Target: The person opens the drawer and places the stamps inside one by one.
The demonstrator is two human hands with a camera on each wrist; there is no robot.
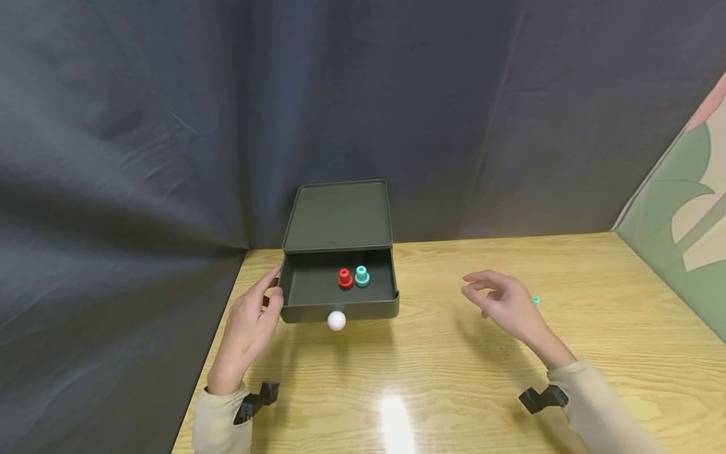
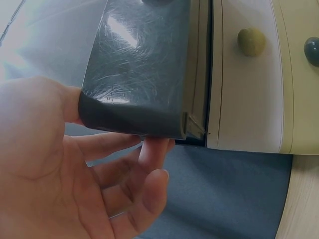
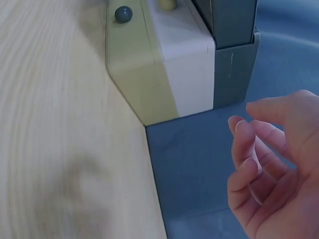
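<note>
A dark grey drawer (image 1: 340,311) with a white knob (image 1: 336,321) stands pulled out of a small cabinet (image 1: 340,217). Inside it, a red stepped peg (image 1: 345,279) and a teal stepped peg (image 1: 362,276) stand upright side by side. My left hand (image 1: 249,328) rests against the drawer's left side near the front corner; in the left wrist view part of its fingertips is hidden behind the drawer's edge. Over the table to the right hovers my right hand (image 1: 505,306), its fingers loosely bent and holding nothing. A small teal piece (image 1: 536,300) lies just beyond it.
Below the dark drawer, the cabinet has a white drawer (image 2: 249,99) with a yellowish knob (image 2: 251,42) and a pale yellow drawer (image 3: 132,64) with a dark knob (image 3: 123,14). Dark curtains (image 1: 368,94) hang behind and left of the wooden table (image 1: 454,378).
</note>
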